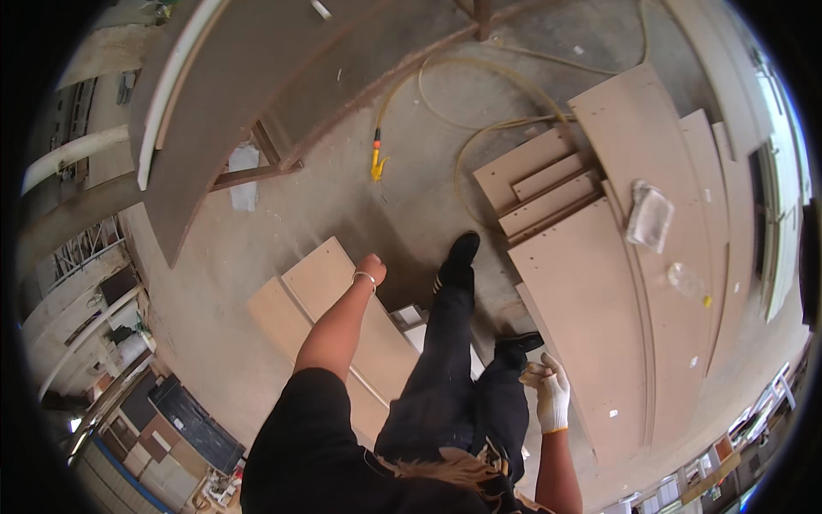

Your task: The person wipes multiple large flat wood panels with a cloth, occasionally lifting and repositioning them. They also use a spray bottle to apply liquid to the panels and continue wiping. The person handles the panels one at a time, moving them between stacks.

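Observation:
My left hand [372, 271] is bare, with a bracelet at the wrist, and its fingers are curled into a fist. It is held out above the end of some light brown boards [330, 274] on the floor, and nothing shows in it. A white glove covers much of my right hand [550, 396], low beside my leg and next to a large stack of brown panels [582, 300]. The right fingers bend inward around a small brownish patch; whether that is fingertips or a held object is unclear.
Smaller brown panels [548, 184] lie beyond the large stack, which carries a folded whitish cloth [651, 216]. A yellow air blow gun [377, 163] lies on the concrete floor, its hose [514, 73] looping rightward. A dark tabletop on a frame [231, 77] stands at upper left.

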`<state>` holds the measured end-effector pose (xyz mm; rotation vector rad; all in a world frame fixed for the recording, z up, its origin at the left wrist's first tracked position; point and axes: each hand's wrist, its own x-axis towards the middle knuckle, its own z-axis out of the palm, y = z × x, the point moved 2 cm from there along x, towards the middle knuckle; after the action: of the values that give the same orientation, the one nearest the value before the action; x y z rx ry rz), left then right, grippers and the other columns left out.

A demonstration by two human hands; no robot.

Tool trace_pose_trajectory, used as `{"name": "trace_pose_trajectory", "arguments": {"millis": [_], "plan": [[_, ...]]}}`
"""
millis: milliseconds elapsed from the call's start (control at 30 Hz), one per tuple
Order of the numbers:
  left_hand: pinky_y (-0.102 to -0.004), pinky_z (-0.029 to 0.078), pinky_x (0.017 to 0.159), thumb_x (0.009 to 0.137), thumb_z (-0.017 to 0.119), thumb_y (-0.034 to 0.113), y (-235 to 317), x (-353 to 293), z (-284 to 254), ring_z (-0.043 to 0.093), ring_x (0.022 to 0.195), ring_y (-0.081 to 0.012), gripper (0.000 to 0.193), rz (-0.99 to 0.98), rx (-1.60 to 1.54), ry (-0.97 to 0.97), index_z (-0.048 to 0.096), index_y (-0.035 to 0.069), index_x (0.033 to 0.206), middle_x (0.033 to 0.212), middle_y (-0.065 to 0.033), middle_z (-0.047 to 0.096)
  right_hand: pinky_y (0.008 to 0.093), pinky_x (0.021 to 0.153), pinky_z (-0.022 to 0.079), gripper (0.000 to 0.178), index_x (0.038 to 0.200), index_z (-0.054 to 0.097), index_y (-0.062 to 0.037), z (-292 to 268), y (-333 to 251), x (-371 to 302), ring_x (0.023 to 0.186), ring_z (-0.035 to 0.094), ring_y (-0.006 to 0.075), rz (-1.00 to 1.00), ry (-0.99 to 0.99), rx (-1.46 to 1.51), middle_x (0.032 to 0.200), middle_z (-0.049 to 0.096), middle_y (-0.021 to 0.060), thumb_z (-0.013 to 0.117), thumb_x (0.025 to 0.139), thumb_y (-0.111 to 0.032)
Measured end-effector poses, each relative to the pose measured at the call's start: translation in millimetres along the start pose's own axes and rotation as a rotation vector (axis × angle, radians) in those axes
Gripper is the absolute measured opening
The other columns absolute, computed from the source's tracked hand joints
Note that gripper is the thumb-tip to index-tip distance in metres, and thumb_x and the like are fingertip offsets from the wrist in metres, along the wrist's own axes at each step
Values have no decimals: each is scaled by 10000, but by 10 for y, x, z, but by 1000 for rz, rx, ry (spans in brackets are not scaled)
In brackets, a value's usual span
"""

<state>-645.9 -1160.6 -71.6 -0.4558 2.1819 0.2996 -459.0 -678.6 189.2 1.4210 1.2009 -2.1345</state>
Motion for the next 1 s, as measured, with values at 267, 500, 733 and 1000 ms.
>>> {"name": "trace_pose_trajectory", "arguments": {"millis": [267,500,733,1000], "plan": [[-473,446,1090,862,584,118,204,2215,300,548,1270,-430,454,2,143,30,571,-4,1299,1338,-272,593,446,862,596,587,1380,492,57,-7,926,488,927,713,294,287,136,-146,1112,685,189,626,1010,-379],[-498,469,1033,835,639,85,517,3929,-57,557,1224,-417,594,83,87,396,487,75,1410,1325,-243,588,388,883,589,621,1394,460,100,-154,1607,588,961,715,275,524,234,-162,1127,689,210,616,1015,-367],[-527,539,794,965,539,173,414,3612,115,679,932,-419,159,308,593,34,644,89,1051,955,-203,698,416,946,550,492,1397,473,45,204,1716,835,1013,694,282,434,202,36,1146,680,199,602,1029,-255],[-310,602,615,1054,544,176,1758,-150,-466,730,717,-206,257,255,-444,-1026,593,25,1257,875,-128,719,391,1093,447,759,1520,394,-3,912,1020,634,1314,563,315,-135,-85,-519,1411,580,194,679,819,41]]}}
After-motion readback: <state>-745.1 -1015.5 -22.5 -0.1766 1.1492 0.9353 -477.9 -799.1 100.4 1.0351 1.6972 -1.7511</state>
